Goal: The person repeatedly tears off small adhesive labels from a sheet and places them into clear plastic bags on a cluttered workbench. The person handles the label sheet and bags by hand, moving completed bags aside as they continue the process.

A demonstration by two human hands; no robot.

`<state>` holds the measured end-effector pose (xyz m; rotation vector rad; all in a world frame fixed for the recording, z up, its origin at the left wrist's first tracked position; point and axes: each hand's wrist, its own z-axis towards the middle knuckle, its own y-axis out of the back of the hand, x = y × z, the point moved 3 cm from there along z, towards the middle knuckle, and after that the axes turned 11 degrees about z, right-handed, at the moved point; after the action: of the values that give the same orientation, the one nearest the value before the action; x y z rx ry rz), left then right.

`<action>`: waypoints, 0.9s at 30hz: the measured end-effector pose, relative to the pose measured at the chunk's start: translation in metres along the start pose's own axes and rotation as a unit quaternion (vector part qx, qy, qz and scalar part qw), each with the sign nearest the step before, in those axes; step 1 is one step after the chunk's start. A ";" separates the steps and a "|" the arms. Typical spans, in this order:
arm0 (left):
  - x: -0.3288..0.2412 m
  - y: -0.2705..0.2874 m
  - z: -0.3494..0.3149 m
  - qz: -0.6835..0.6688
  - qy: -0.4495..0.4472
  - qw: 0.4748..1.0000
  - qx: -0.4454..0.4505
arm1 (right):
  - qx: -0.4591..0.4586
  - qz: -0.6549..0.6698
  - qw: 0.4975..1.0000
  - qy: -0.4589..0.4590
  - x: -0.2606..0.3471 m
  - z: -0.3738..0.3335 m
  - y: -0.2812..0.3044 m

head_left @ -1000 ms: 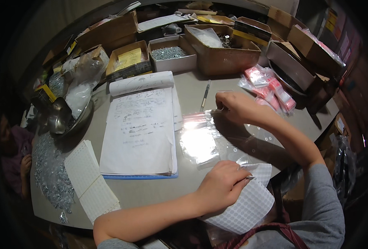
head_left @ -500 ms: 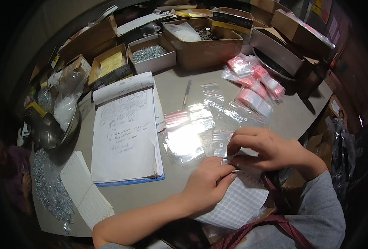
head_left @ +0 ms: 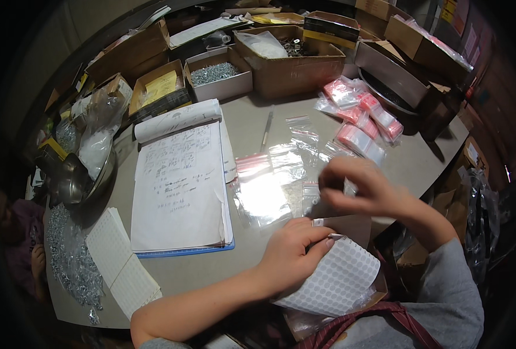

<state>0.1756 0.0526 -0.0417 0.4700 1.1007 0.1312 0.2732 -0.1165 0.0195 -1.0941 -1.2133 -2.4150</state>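
Note:
My left hand [head_left: 293,250] pinches the upper edge of a white sheet of round grey-white stickers [head_left: 338,276], which hangs bent over the table's near edge. Above it, my right hand [head_left: 365,186] hovers with fingers curled and the thumb drawn in; anything small between the fingertips is hidden. Just left of those fingers lies a small clear zip bag [head_left: 309,191], partly covered by the hand. More clear zip bags [head_left: 287,160] with red seal lines lie spread beyond, some shining under the light.
A clipboard of handwritten pages [head_left: 179,192] lies to the left, with a pen [head_left: 266,131] beyond it. Bundled red-edged zip bags [head_left: 360,139] are piled far right. Cardboard boxes [head_left: 293,70] line the back. Bagged metal parts [head_left: 74,256] and a metal bowl [head_left: 103,174] sit at left.
My right hand has lifted up and away from the sheet's edge, toward the zip bags. My left hand keeps its hold on the sticker sheet. The view has shifted slightly.

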 end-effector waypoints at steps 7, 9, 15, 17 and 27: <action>-0.001 -0.002 0.001 0.008 -0.036 0.999 0.002 | 0.090 -0.011 0.980 -0.179 -0.075 0.082 -0.005; 0.000 -0.004 0.000 0.007 -0.027 1.000 0.008 | 0.097 -0.053 0.979 -0.173 -0.085 0.089 -0.012; -0.003 -0.001 0.000 0.043 -0.028 0.998 0.025 | 0.071 -0.193 0.970 -0.129 -0.086 0.092 -0.001; -0.001 -0.003 0.001 0.049 -0.045 0.997 0.025 | 0.030 -0.207 0.973 -0.098 -0.067 0.080 0.004; -0.001 0.000 0.000 0.064 -0.043 0.997 0.004 | 0.167 0.072 0.977 -0.113 0.025 0.003 -0.002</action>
<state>0.1750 0.0520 -0.0412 0.5481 0.9880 0.2176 0.2560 -0.1094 0.0372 -1.3197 -1.4858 -1.9295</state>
